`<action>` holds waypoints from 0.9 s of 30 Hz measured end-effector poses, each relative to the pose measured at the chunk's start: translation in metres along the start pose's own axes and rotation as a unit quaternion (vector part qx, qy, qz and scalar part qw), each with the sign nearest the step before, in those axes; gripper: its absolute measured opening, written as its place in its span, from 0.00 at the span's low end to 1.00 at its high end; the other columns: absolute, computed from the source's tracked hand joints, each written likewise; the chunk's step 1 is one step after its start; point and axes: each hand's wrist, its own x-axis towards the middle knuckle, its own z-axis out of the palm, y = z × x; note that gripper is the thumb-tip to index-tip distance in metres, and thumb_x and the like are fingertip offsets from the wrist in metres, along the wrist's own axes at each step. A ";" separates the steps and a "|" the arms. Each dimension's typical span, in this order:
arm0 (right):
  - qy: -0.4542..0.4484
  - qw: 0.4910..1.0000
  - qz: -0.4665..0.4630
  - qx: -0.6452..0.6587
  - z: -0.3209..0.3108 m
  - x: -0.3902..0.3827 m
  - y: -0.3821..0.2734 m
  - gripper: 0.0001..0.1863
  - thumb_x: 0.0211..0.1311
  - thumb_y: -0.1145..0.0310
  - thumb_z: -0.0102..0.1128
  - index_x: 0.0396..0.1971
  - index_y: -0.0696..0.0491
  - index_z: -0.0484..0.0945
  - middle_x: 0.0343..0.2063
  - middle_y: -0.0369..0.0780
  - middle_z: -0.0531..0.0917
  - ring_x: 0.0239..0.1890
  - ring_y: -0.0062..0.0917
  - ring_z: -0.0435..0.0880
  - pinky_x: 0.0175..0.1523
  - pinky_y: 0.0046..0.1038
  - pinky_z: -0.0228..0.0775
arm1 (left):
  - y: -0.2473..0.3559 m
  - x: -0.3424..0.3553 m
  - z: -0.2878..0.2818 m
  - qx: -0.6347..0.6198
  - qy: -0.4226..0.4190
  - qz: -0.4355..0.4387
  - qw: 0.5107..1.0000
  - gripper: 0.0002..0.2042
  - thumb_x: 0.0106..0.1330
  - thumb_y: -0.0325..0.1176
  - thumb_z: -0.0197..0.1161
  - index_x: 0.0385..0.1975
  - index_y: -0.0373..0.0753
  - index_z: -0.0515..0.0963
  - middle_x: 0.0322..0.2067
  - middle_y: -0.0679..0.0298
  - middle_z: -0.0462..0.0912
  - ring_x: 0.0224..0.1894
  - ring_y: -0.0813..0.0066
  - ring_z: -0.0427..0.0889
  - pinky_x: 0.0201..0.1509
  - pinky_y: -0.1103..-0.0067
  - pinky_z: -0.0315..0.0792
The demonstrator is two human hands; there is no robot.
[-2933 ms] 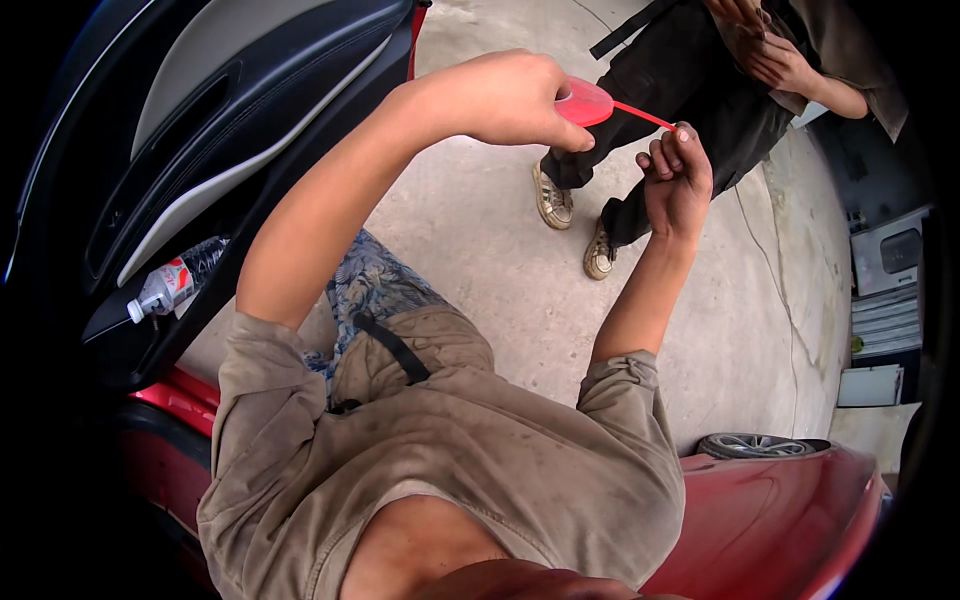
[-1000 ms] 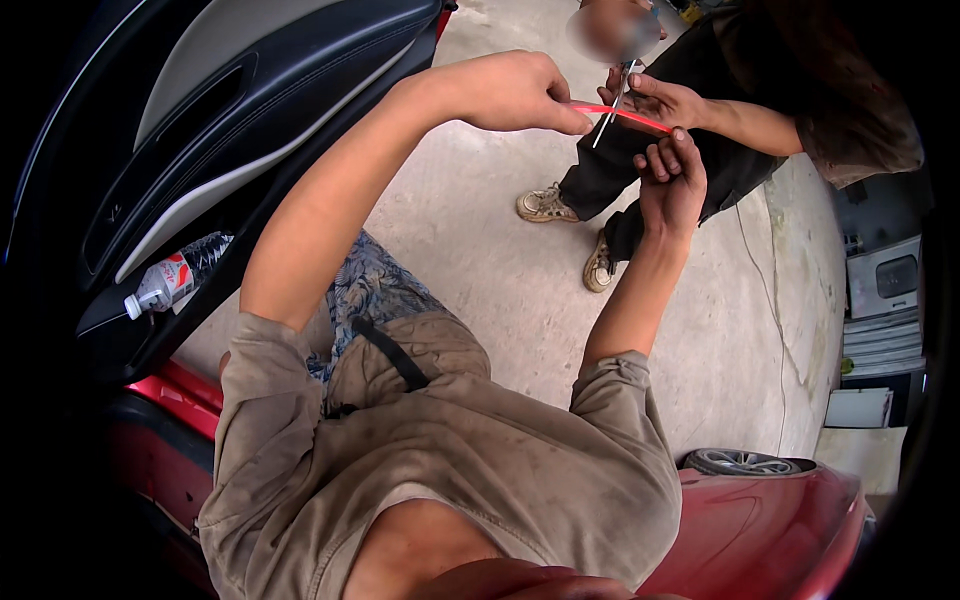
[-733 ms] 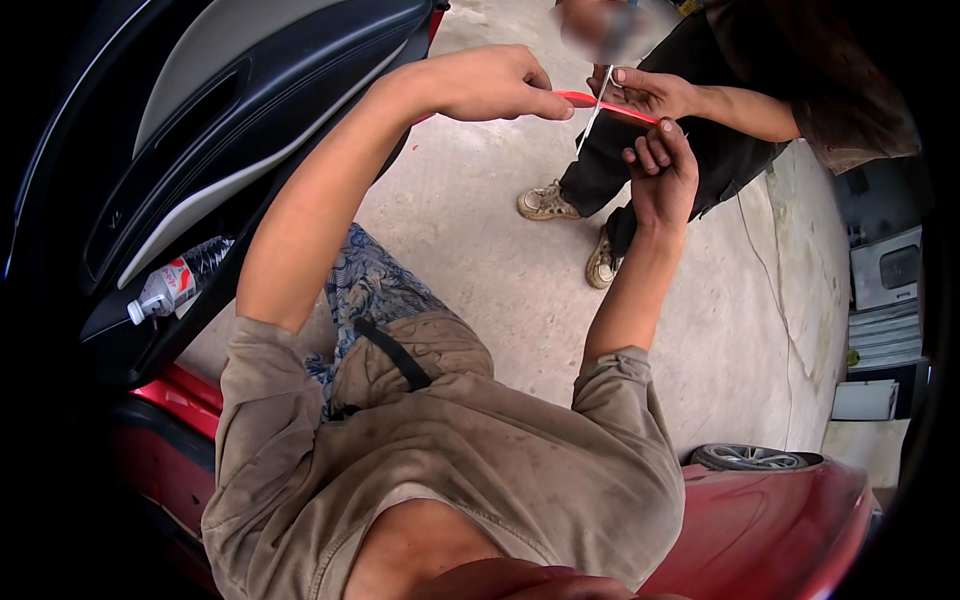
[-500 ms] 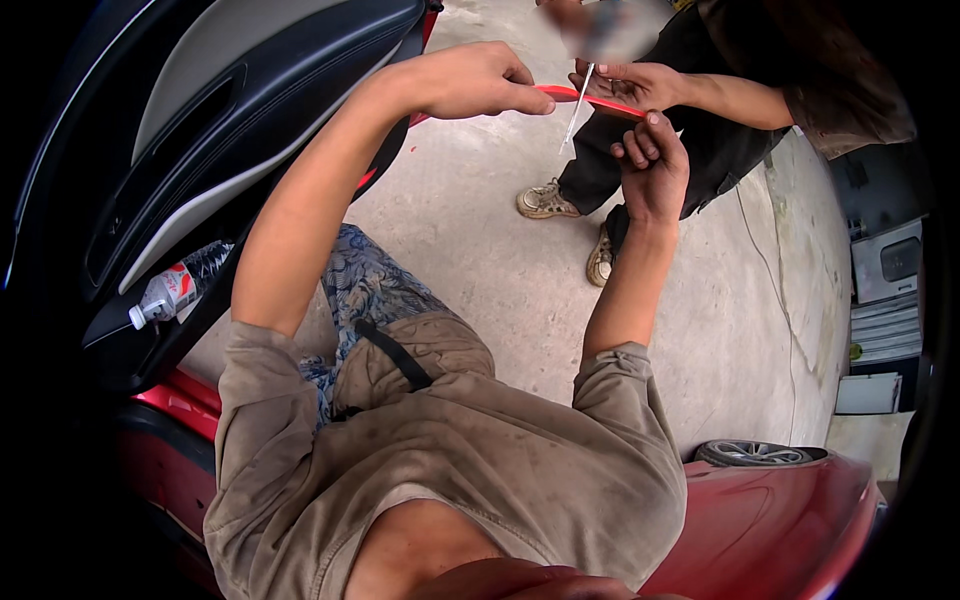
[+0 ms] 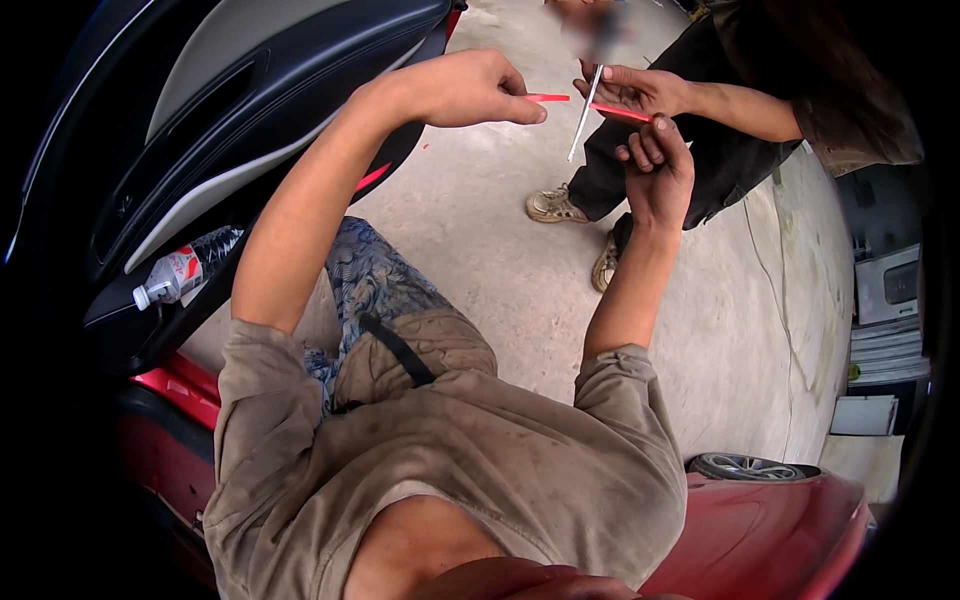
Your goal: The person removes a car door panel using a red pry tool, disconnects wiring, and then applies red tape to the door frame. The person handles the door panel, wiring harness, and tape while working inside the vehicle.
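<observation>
My left hand (image 5: 478,88) is closed, thumb and fingers pinching a short red strip (image 5: 550,98) that sticks out to the right. My right hand (image 5: 660,165) pinches another red strip piece (image 5: 622,112) by its right end, the other fingers curled. A gap separates the two pieces. In that gap, beside the right piece, stands a slim silver blade-like tool (image 5: 581,128), slanting downward. Its upper end is at the co-worker's hands and partly blurred, so its exact kind cannot be made out. One co-worker's hand (image 5: 648,92) is just beyond the right piece.
An opened car door (image 5: 290,110) with black and grey trim fills the left, a water bottle (image 5: 185,268) in its pocket. Red car bodywork (image 5: 760,530) lies behind me, near a wheel (image 5: 750,467). The co-worker's shoes (image 5: 556,204) stand on the concrete floor (image 5: 480,250).
The red strip spanned both hands before, with the silver tool across it; now it is in two pieces with a gap between. My left hand has shifted slightly left, my right slightly right.
</observation>
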 end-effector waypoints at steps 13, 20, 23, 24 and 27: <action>-0.427 0.846 -0.047 -0.315 0.146 -0.087 0.028 0.16 0.55 0.65 0.69 0.24 0.56 0.69 0.18 0.32 0.68 0.20 0.13 0.62 0.27 0.17 0.53 | 0.001 -0.303 0.043 -0.030 0.132 -0.206 0.969 0.25 0.60 0.51 0.60 0.30 0.27 0.80 0.25 0.46 0.81 0.33 0.48 0.81 0.39 0.61 0.75; -0.814 0.574 0.028 -0.084 0.318 -0.162 0.103 0.09 0.40 0.82 0.70 0.21 0.59 0.77 0.18 0.37 0.78 0.18 0.16 0.70 0.24 0.19 0.58 | 0.052 -0.525 0.073 0.033 0.309 -0.626 0.716 0.25 0.59 0.52 0.63 0.33 0.29 0.82 0.31 0.47 0.84 0.39 0.49 0.83 0.45 0.62 0.76; -0.849 0.524 0.037 0.053 0.391 -0.216 0.139 0.11 0.39 0.80 0.72 0.23 0.59 0.78 0.26 0.39 0.76 0.29 0.22 0.74 0.35 0.23 0.66 | 0.013 -0.628 0.111 0.048 0.487 -0.660 0.570 0.26 0.57 0.53 0.64 0.37 0.30 0.83 0.36 0.46 0.84 0.42 0.49 0.84 0.48 0.64 0.76; -0.848 0.519 0.064 0.089 0.414 -0.239 0.151 0.11 0.40 0.79 0.73 0.24 0.59 0.77 0.28 0.40 0.76 0.31 0.23 0.74 0.38 0.24 0.66 | -0.006 -0.650 0.126 0.067 0.499 -0.687 0.525 0.26 0.57 0.53 0.64 0.37 0.31 0.83 0.37 0.46 0.84 0.44 0.50 0.83 0.49 0.64 0.76; -0.844 0.492 0.150 0.153 0.487 -0.321 0.175 0.09 0.47 0.79 0.70 0.25 0.58 0.75 0.32 0.39 0.76 0.34 0.20 0.73 0.41 0.22 0.65 | -0.061 -0.722 0.181 0.087 0.486 -0.765 0.414 0.26 0.58 0.55 0.65 0.39 0.33 0.83 0.43 0.49 0.84 0.50 0.52 0.81 0.53 0.61 0.73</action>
